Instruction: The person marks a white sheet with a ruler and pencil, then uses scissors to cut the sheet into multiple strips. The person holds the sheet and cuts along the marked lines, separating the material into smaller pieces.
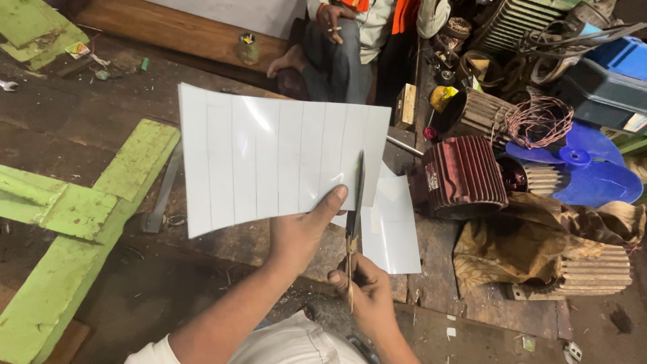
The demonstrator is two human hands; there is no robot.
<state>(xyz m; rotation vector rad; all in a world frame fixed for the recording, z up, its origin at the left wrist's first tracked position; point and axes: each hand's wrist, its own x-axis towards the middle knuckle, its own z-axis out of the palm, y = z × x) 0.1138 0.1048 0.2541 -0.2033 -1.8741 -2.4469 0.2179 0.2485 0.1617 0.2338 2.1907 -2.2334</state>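
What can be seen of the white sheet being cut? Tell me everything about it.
The white sheet is a thin, glossy, roughly rectangular piece, paper or plastic film by its look, ruled with faint parallel lines running top to bottom. It is held up in the air, slightly curved, catching glare. The left hand pinches its lower edge, thumb on the front. The scissors in the right hand enter from the bottom edge near its right side, blades along one line. Other white pieces lie below on the bench.

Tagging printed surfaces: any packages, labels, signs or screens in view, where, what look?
Small label or card: far left, on the green painted piece, pale with red and yellow.
Plate or sticker: on the dark red ribbed motor housing, small, pale, upright.
No screens or signs visible.
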